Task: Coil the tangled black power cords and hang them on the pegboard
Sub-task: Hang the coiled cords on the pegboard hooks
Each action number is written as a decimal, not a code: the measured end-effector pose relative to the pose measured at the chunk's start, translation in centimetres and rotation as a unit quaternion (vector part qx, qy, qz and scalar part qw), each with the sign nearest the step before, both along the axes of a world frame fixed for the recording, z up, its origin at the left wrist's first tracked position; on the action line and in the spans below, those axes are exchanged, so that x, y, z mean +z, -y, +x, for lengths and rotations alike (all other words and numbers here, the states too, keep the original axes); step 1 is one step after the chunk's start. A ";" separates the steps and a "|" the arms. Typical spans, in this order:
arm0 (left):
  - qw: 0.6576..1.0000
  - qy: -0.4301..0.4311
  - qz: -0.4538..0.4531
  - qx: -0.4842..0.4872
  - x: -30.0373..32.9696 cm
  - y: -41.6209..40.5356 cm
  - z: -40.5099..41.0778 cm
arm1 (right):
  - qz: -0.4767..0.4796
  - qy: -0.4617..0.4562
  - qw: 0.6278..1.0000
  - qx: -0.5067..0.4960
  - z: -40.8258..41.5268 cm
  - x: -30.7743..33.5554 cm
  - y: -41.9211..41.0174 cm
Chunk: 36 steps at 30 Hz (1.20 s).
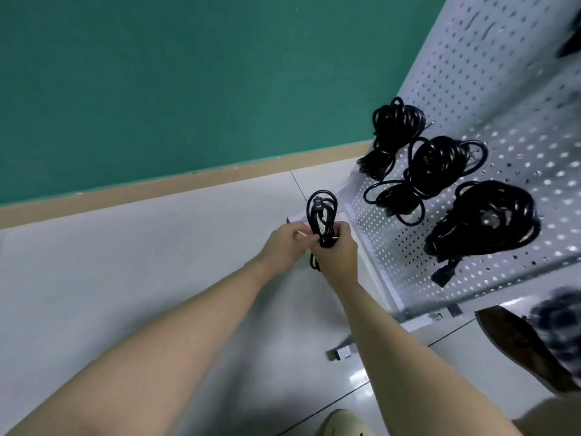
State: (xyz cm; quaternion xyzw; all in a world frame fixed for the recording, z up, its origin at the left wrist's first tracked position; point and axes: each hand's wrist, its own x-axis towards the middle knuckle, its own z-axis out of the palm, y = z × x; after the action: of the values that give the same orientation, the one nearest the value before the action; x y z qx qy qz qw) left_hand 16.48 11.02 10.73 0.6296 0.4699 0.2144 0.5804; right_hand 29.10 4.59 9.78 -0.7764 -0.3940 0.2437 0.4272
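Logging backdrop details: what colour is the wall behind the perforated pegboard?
Teal green wall, above a tan baseboard strip; seen in the head view.

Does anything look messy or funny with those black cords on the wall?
A little. The middle bundle on the pegboard has loose loops spilling out below it, and the lower bundle has its plug end dangling down. Nothing looks broken. Both hands, left and right, grip one more coiled cord.
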 end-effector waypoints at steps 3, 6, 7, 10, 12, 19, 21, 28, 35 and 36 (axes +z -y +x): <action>0.998 0.039 0.038 0.028 4.8 0.1 -0.5 | 0.057 0.011 0.998 0.026 -0.6 5.2 0.1; 0.994 0.077 0.078 0.018 10.9 0.1 -0.9 | 0.102 0.012 0.994 0.031 -1.1 11.4 0.6; 0.991 0.085 0.100 0.011 13.2 0.1 -1.1 | 0.120 0.015 0.992 0.033 -1.3 13.6 0.8; 0.978 0.132 0.156 0.034 19.1 -0.4 -2.1 | 0.165 0.052 0.984 0.051 -2.4 19.7 1.3; 0.968 0.175 0.169 0.061 22.3 -0.5 -2.6 | 0.196 0.062 0.976 0.074 -2.9 23.5 1.5; 0.943 0.254 0.203 0.066 31.7 -0.8 -0.8 | 0.268 0.063 0.960 0.045 -2.0 33.5 0.4; 0.942 0.262 0.205 0.045 33.6 -1.3 0.0 | 0.297 0.022 0.954 0.014 -1.6 35.0 -0.2; 0.932 0.286 0.222 -0.015 39.6 -3.2 3.5 | 0.396 -0.050 0.915 -0.053 0.9 39.6 -1.4; 0.937 0.243 0.250 -0.038 41.2 -7.0 9.1 | 0.433 -0.069 0.892 -0.108 4.3 39.9 -4.4; 0.937 0.237 0.253 -0.039 41.0 -7.6 9.7 | 0.428 -0.060 0.896 -0.106 4.8 39.7 -4.8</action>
State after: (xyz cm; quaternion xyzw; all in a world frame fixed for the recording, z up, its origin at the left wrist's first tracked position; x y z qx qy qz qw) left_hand 26.23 18.66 51.77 0.7045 0.2237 0.4466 0.5041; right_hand 33.88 9.39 49.50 -0.5396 -0.3495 0.0506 0.7643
